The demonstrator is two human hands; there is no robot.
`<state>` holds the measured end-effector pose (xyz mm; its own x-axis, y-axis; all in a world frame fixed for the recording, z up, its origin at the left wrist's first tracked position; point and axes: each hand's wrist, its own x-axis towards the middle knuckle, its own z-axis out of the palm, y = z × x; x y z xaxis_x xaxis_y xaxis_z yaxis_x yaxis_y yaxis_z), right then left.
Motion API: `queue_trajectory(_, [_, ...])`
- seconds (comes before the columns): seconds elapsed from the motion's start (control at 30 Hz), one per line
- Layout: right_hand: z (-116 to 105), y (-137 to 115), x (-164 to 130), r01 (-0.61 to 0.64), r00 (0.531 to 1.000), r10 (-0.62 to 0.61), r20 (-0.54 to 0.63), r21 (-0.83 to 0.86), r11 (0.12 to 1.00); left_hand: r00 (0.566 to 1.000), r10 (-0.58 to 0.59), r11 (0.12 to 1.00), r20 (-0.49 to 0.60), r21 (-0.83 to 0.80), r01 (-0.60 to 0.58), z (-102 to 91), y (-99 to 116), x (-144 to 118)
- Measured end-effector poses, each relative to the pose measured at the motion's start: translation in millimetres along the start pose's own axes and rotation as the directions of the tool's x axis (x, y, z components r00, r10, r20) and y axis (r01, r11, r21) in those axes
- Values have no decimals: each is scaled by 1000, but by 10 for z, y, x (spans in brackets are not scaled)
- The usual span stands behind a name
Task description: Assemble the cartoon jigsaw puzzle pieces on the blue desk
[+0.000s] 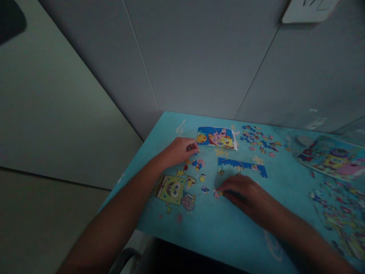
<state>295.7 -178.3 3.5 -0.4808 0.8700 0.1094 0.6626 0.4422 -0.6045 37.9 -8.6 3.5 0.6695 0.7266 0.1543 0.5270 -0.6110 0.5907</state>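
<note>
My left hand rests on the light blue table with its fingers curled over a loose jigsaw piece near a small cluster of loose pieces. My right hand lies flat, palm down, its fingertips touching a pink and yellow piece. Just beyond it lies a partly joined blue strip of puzzle. A colourful reference picture lies farther back. Whether either hand truly grips a piece is unclear.
A heap of loose pieces lies at the back. A puzzle picture sheet and more pieces are at the right. A cartoon print decorates the tabletop. Grey tiled walls stand close behind and to the left.
</note>
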Motion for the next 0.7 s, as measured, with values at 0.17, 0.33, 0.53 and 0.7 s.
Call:
queue_trajectory(0.17, [12, -46, 18, 32, 999, -32, -4, -7, 999, 998, 38, 996, 54, -87, -33, 50, 8, -5])
queue_trajectory(0.33, [25, -62, 13, 7, 1000, -7, -10, -9, 1000, 998, 52, 998, 46, 42, -54, -93, -104, -31])
queue_trajectory(0.53, [53, -21, -11, -9, 1000, 9, 14, -8, 1000, 977, 9, 966, 213, 249, -63, -338, -247, -127])
queue_trajectory(0.7, [60, -29, -7, -8, 1000, 8, 2, 2, 1000, 942, -36, 973, 332, 229, -43, -321, -236, -153])
